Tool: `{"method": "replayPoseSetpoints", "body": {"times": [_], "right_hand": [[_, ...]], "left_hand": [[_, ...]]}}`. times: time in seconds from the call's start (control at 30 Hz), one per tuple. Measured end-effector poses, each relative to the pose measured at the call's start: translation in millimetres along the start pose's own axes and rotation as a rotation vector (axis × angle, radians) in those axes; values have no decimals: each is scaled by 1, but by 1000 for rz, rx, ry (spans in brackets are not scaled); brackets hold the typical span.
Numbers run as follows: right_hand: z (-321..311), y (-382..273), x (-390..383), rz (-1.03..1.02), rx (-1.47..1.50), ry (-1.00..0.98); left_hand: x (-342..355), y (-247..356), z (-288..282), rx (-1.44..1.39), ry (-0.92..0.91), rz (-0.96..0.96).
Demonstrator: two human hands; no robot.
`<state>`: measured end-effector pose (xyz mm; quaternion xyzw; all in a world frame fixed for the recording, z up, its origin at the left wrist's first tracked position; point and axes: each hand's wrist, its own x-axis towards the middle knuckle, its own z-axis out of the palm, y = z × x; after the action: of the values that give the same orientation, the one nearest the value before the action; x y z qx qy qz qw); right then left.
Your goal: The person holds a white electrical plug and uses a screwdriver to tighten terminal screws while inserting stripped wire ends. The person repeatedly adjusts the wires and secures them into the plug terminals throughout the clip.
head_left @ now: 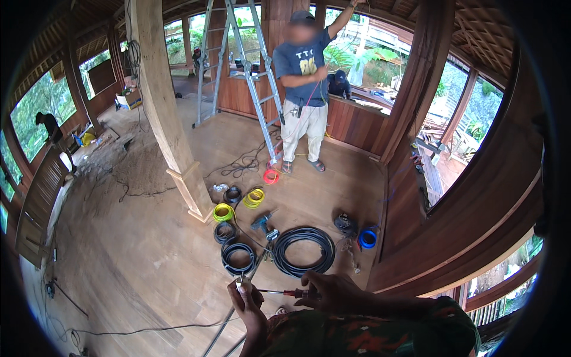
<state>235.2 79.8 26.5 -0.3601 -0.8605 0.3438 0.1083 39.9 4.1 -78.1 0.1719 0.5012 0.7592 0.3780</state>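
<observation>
Left of centre, a wooden post (159, 101) stands on the floor (137, 256), a green-yellow coil (223, 219) beside its foot. At lower centre, the left hand (250, 308) is pinched nearly closed, thumb and fingertips around a small white fitting (243, 285), just below a black coil (238, 271). A screwdriver (295, 293) is held about level, its shaft pointing left at that hand; whether its tip touches the fitting, I cannot tell. Above, a drill (260, 224) lies near a large black coil (281, 253). At upper centre, 1 co-worker (306, 71) stands beside a ladder (262, 66), 1 arm raised. Right of lower centre, the right hand (326, 291) is curled at the screwdriver's red handle, fingers bent around its end. Farther right lies a blue coil (367, 246)
</observation>
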Motion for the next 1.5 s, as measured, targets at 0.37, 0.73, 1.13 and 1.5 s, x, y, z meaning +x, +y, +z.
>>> {"method": "replayPoseSetpoints", "body": {"times": [0.37,0.73,1.13,1.5], "right_hand": [[3,5,4,-57,-90,101],[1,-3,15,-330,-17,370],[3,-36,38,-385,653,461],[-12,-56,55,-678,674,337]], "left_hand": [[7,-2,-5,-8,-10,29],[20,-5,-9,-420,28,-135],[18,12,2,-680,-61,-280],[-18,8,10,-709,-33,-343]]}}
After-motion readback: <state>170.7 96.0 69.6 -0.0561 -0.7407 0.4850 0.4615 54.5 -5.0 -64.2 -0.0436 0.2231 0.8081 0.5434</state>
